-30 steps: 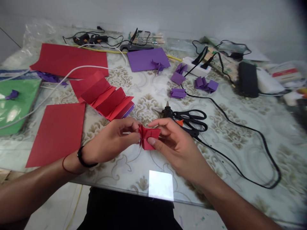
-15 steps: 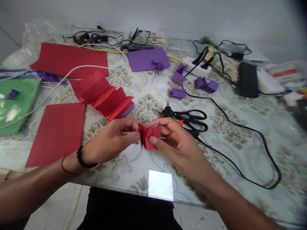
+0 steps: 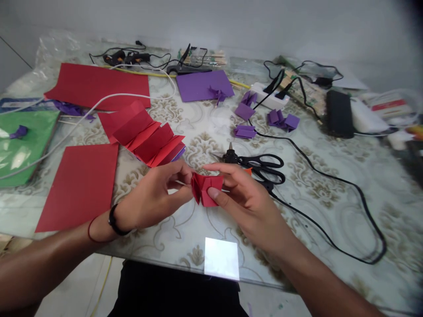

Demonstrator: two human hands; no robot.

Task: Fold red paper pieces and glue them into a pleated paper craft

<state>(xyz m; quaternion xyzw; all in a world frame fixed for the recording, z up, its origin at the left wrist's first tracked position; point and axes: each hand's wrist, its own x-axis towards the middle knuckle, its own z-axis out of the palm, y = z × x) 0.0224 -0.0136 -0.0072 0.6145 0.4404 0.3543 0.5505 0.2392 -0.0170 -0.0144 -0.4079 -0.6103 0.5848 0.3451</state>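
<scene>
A small folded red paper piece [image 3: 205, 188] is held just above the patterned table [image 3: 330, 185], near its front edge. My left hand [image 3: 155, 196] pinches its left side with thumb and fingertips. From the right, my right hand [image 3: 243, 200] grips the same piece, thumb on its front face and fingers curled over the top. Both hands are closed on the paper. A stack of red pleated papers [image 3: 145, 138] lies just behind my left hand.
Black scissors [image 3: 262, 166] and a glue gun with a long black cord [image 3: 330, 193] lie right behind my right hand. Red sheets [image 3: 79, 185], a green sheet [image 3: 23, 145], a purple sheet [image 3: 203, 84] and small purple folded pieces [image 3: 246, 130] are spread about. A power strip [image 3: 269, 97] stands at the back.
Both hands keep hold of the red piece; the fingers shifted slightly on it. The view moved a little, so everything sits a bit lower in the picture.
</scene>
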